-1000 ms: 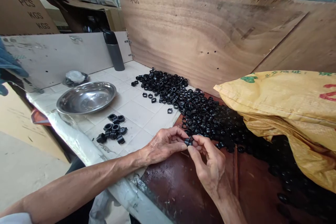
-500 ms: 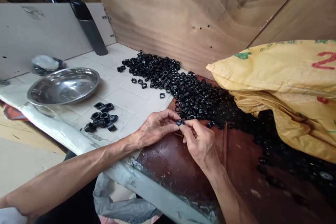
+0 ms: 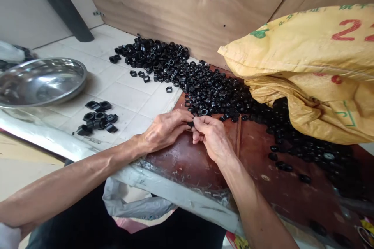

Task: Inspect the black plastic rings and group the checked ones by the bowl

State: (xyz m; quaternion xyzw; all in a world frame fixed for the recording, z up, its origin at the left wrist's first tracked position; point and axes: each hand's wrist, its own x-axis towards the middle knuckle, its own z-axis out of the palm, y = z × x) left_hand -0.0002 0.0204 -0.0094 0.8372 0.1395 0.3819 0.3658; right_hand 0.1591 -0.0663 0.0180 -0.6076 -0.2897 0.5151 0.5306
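Note:
Between the fingertips of both hands sits a small black plastic ring (image 3: pixel 190 123), mostly covered by the fingers. My left hand (image 3: pixel 165 129) pinches it from the left, thumb and fingers closed. From the right, my right hand (image 3: pixel 210 131) presses thumb and index finger against the same piece, its other fingers curled. Just beyond the hands lies a long heap of black plastic rings (image 3: pixel 201 89), spread along the wooden wall. A smaller group of black assembled pieces (image 3: pixel 97 120) rests on the white tiles left of my left hand.
A steel bowl (image 3: pixel 43 99) stands at the left on the tiles. Behind it leans a dark flask (image 3: pixel 70 15). A yellow woven sack (image 3: pixel 304 66) spills dark round parts (image 3: pixel 309 155) at the right. An open plastic bag (image 3: pixel 140 206) hangs below the table edge.
The view has shifted right and down, so things appear further left and higher. My right hand has turned and closed more over the ring, which is now more hidden.

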